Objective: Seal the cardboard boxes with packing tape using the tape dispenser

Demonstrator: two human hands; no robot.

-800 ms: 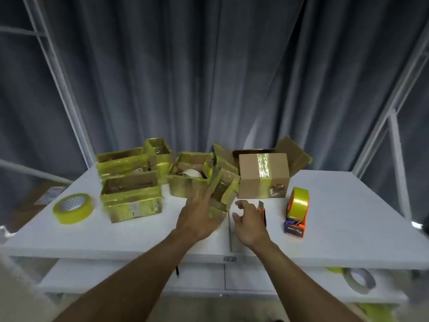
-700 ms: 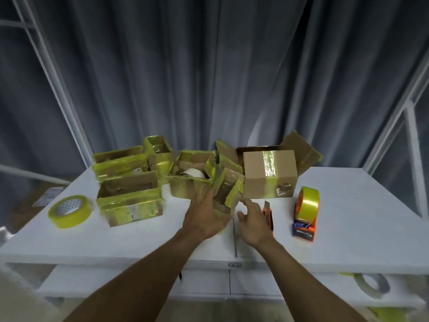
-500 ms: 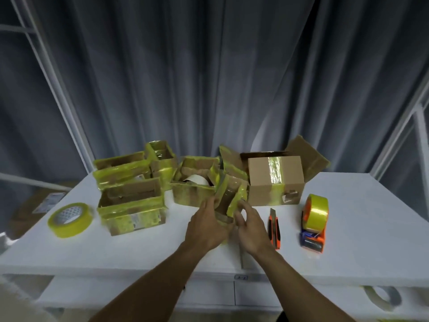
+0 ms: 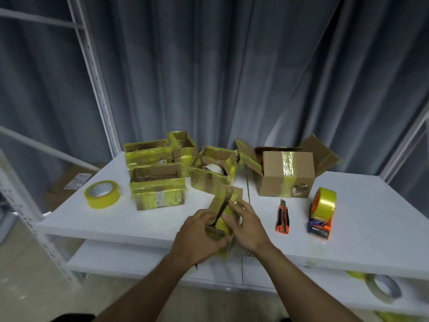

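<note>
**Head view: both grips on one small box**

Well left of my grips a yellow tape roll [image 4: 102, 194] lies flat on the counter [image 4: 371, 205]. Open boxes [image 4: 157, 187] wrapped in yellow tape sit beyond it. My left grip [image 4: 199, 238] is curled round the near end of a small box [image 4: 224, 212] covered in yellow tape, at the counter's near edge. My right grip [image 4: 248, 226] clasps its right side. Right of that grip lies an orange utility knife [image 4: 282, 217], then the tape dispenser [image 4: 321, 212], untouched. Beyond them stands a brown box [image 4: 287, 175] with tape across its top.
</note>
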